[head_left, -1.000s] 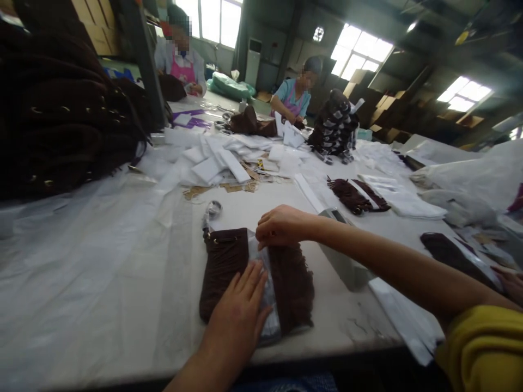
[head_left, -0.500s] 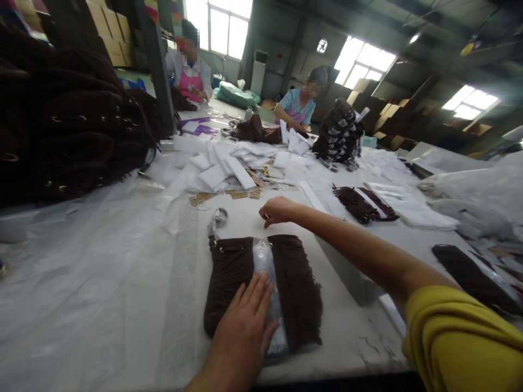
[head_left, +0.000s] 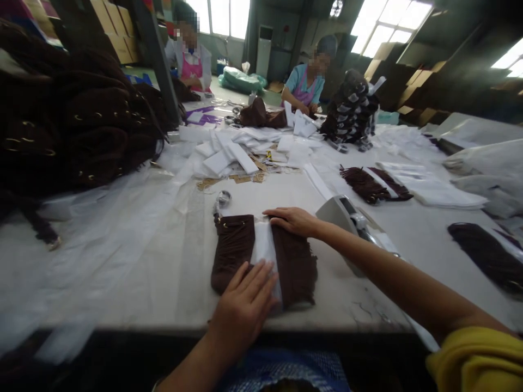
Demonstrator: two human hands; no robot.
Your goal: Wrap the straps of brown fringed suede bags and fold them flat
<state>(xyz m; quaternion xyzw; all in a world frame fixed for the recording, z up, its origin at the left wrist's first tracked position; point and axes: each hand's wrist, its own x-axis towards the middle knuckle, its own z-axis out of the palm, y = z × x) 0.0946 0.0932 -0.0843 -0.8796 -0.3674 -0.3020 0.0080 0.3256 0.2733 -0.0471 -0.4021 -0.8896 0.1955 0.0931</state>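
A dark brown fringed bag (head_left: 232, 245) lies on the table before me, gold eyelets along its top edge. Around its middle runs a pale strip (head_left: 264, 242), with a bare-looking band of white showing. My left hand (head_left: 247, 302) rests flat on the strip's lower part, fingers stretched out. At the top edge, my right hand (head_left: 292, 220) lies over the strip and the bag's right part, fingers extended leftward; anything small beneath them is hidden. A wrapped strap end (head_left: 223, 198) sticks up from the bag's upper left corner.
A grey tape dispenser (head_left: 339, 215) stands right of the bag. White pads (head_left: 229, 155) and brown tags (head_left: 245, 177) lie beyond. Dark bags pile up at left (head_left: 93, 120) and back right (head_left: 351, 111). A banded bag (head_left: 376, 184) lies at right. Two people work across the table.
My right hand has come down from above the bag onto its top edge. My left hand stays flat on the strip. The view has shifted, showing more of the table's front edge.
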